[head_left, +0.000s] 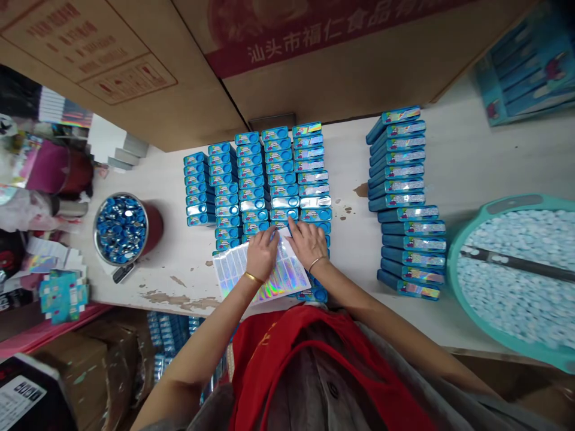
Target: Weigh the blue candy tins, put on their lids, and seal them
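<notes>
A sheet of shiny holographic stickers [287,272] lies tilted over the near ends of the rows of small blue tins [252,182]. My left hand [263,254], with a gold bangle at the wrist, rests on top of this sheet, its fingers drawn together at the upper edge. Close beside it is my right hand [309,242], fingers bent and thumb side toward the left hand, over the sheet's upper right corner and the tins there. Whatever lies between the right fingertips is too small to make out. Silvery labels show on the tins of the rightmost row.
Farther right stands a column of labelled blue tins [406,197], beside a turquoise basket [456,269] of pale tablets. At left is a metal pot [155,224] of small blue wrapped pieces. Large cardboard boxes [336,90] border the back of the table.
</notes>
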### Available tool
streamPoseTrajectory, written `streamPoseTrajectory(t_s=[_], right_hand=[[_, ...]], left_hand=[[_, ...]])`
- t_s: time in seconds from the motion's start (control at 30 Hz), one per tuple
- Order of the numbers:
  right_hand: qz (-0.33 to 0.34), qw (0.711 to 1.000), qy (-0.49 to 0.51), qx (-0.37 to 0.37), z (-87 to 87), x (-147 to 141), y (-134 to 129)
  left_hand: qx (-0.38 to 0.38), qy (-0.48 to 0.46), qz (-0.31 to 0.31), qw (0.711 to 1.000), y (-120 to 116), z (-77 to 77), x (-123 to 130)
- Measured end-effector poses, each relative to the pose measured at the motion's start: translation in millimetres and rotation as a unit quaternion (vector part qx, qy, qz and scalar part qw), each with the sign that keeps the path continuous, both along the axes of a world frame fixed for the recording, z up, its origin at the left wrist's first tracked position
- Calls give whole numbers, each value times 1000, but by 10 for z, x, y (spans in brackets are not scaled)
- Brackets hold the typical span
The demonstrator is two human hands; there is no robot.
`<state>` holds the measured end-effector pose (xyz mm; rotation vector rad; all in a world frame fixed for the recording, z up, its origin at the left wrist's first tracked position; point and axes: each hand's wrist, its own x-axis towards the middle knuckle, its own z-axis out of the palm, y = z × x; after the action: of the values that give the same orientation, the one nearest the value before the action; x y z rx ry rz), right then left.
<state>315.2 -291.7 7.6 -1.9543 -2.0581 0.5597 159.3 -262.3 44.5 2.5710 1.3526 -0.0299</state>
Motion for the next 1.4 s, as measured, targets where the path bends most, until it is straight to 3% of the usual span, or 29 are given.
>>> streamPoseTrajectory(t_s=[0.17, 0.27, 0.3, 0.37, 0.43, 0.5, 0.57, 0.63, 0.7, 0.77, 0.93, 1.0, 1.23, 1.4], right_hand=[[-11, 1000, 6, -11, 13, -34, 5], [-30, 997, 69, -13, 38, 5, 18], [-48, 992, 116, -1, 57, 36, 12], [-108, 962, 250, 32, 118, 121, -30], [-173, 900, 398, 35, 204, 215, -109], [-206, 841, 500, -5, 296, 293, -204], [-226, 810, 540, -41, 365, 350, -279], [-257, 794, 549, -42, 388, 407, -308], [-289, 785, 548, -26, 364, 492, -281], [-304, 788, 536, -10, 303, 610, -210], [-293, 847, 442, 16, 103, 900, 30], [-280, 872, 400, 23, 28, 969, 101], [-245, 919, 309, 8, -236, 1090, 179], [-274, 889, 364, 28, -373, 973, 107]], left_hand=[[-7, -73, 30, 997, -342, 224, 9], [-43, -192, 108, 975, -444, 450, 42], [-51, -249, 160, 954, -436, 511, 67], [-77, -370, 280, 883, -364, 585, 145], [-124, -472, 369, 791, -250, 587, 260], [-183, -534, 409, 717, -145, 533, 398], [-230, -559, 420, 677, -76, 446, 542], [-262, -562, 420, 663, -36, 339, 672], [-277, -555, 415, 666, 6, 228, 781], [-270, -535, 398, 695, 72, 129, 872], [-119, -364, 307, 871, 301, -12, 1045], [-74, -281, 299, 909, 360, -53, 1097], [-46, -160, 286, 944, 380, -202, 1192], [-36, -112, 320, 940, 416, -178, 1179]])
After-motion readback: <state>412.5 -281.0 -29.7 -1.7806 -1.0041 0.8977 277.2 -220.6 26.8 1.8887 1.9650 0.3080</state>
